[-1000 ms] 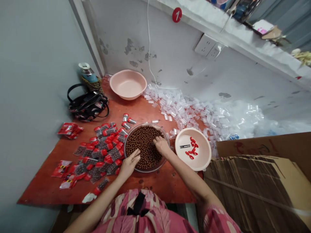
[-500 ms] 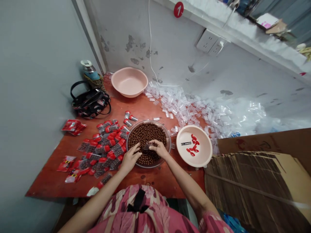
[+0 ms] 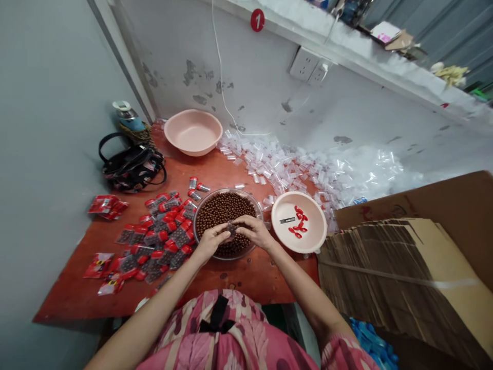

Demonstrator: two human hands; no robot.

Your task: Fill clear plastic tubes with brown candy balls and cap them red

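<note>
My left hand (image 3: pixel 211 240) and my right hand (image 3: pixel 254 231) meet over the clear bowl (image 3: pixel 204 206) of small brown balls (image 3: pixel 223 208). Between their fingertips they pinch a small clear tube (image 3: pixel 231 228) filled with brown balls. To the right of the bowl stands a pink bowl (image 3: pixel 308 237) holding several red caps (image 3: pixel 298 224) and a dark strip. On the left of the bowl lies a heap of filled tubes with red caps (image 3: pixel 162 239).
A pile of empty clear tubes (image 3: pixel 292 172) spreads along the wall. An empty pink basin (image 3: pixel 192 131), a black bag (image 3: pixel 131 165) and a bottle (image 3: pixel 127 116) sit at the back left. Red packets (image 3: pixel 105 204) lie at the table's left. Stacked cardboard (image 3: pixel 400 277) stands on the right.
My right hand came out of the brown balls with a filled tube. My left hand rose from the bowl's rim to meet it, and both now pinch the tube.
</note>
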